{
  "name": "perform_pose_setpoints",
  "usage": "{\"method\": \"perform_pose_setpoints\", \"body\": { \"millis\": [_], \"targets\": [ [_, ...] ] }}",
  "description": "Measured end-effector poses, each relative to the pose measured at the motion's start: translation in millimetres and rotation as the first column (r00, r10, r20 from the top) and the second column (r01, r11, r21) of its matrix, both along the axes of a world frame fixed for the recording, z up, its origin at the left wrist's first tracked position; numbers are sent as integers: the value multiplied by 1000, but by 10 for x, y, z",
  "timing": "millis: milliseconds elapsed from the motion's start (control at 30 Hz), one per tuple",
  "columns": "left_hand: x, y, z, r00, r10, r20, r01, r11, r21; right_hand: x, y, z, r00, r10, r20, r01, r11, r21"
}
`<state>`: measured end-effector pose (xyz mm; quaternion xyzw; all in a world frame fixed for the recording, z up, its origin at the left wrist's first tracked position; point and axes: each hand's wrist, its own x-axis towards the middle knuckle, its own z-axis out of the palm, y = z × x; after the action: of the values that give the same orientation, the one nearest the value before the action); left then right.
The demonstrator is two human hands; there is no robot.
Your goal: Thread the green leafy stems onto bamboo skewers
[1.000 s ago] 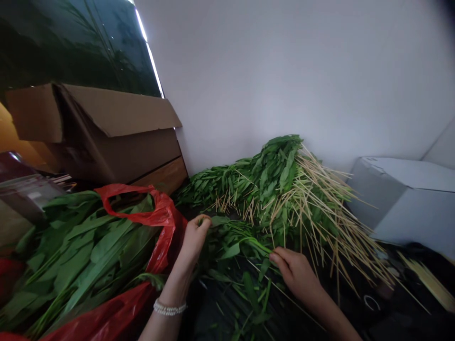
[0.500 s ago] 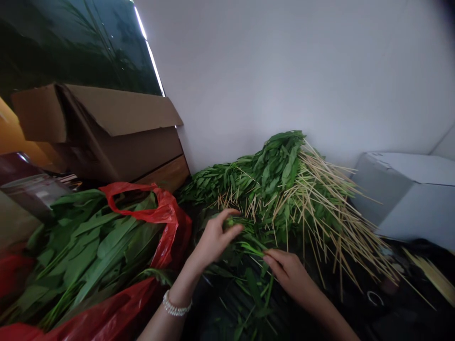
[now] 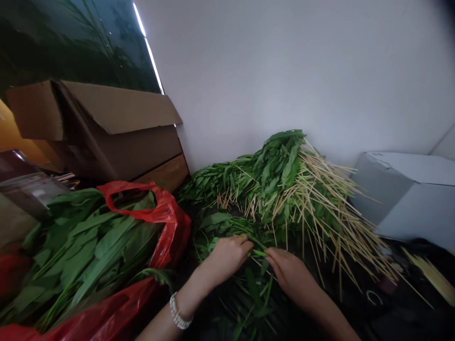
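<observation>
My left hand [image 3: 229, 255], with a beaded bracelet [image 3: 179, 312] at the wrist, is closed on the left end of a small bunch of green stems [image 3: 260, 251]. At the other end my right hand [image 3: 286, 265] pinches the same stems. The two hands are close together, with a short stretch of green between them. Loose green leaves [image 3: 215, 220] lie just behind my left hand, and more cut leaves [image 3: 256, 293] lie below both hands on a dark surface. Beyond them is a large heap of leafy bundles [image 3: 280, 161] on thin pale sticks [image 3: 330, 199].
To the left, a red plastic bag [image 3: 170, 222] holds large leafy stems [image 3: 95, 241]. Behind it stands an open cardboard box [image 3: 124, 113]. A white box [image 3: 412, 199] stands at the right against the wall. More pale sticks [image 3: 430, 274] lie at the lower right.
My left hand has come down and right from above the leaves, and its spread fingers have closed on the stems. My right hand has stayed nearly in place, still pinching.
</observation>
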<state>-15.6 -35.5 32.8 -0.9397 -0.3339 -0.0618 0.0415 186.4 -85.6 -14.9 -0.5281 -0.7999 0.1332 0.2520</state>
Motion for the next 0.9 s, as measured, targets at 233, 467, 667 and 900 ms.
{"method": "perform_pose_setpoints", "body": {
  "millis": [233, 467, 667, 900],
  "targets": [
    [59, 86, -156, 981, 93, 170, -69, 987, -142, -86, 6, -38, 991, -38, 132, 28, 997, 78],
    [-219, 446, 26, 520, 466, 716, -234, 884, -405, 20, 10, -37, 999, -34, 13, 34, 998, 45],
    [34, 54, 110, 910, 109, 400, -9, 970, -244, -133, -65, -58, 987, -1, 158, -19, 992, 125],
    [164, -62, -50, 997, -44, -57, 44, 999, -13, -292, -60, -168, 896, -180, 405, 13, 924, 383]
  ]
}}
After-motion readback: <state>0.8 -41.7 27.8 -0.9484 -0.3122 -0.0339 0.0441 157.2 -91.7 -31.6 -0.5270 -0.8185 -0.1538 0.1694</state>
